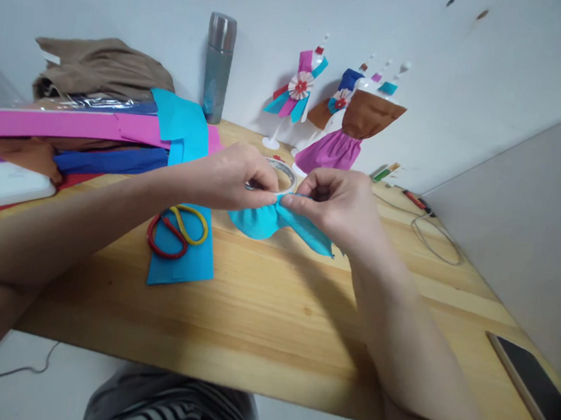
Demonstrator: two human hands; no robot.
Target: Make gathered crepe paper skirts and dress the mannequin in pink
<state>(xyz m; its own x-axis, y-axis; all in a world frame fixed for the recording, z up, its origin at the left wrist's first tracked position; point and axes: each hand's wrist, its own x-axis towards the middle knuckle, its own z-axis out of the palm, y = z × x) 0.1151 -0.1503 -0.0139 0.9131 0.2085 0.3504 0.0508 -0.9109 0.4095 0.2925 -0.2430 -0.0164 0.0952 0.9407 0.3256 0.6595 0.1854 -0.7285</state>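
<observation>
Between my two hands is a piece of blue crepe paper, gathered into pleats along its top edge and flaring out below. My left hand pinches the gathered edge with thumb and forefinger. Right beside it, my right hand pinches the same edge, and part of the paper runs under its fingers. Just behind the fingertips lies a roll of tape. Left of the paper, scissors with red and yellow handles rest on a flat blue paper strip; their blades are hidden by my left forearm.
At the back stand small dress forms in paper outfits and a grey bottle. Folded coloured paper and brown cloth pile up on the left. A phone and a thin cable lie on the right of the wooden table.
</observation>
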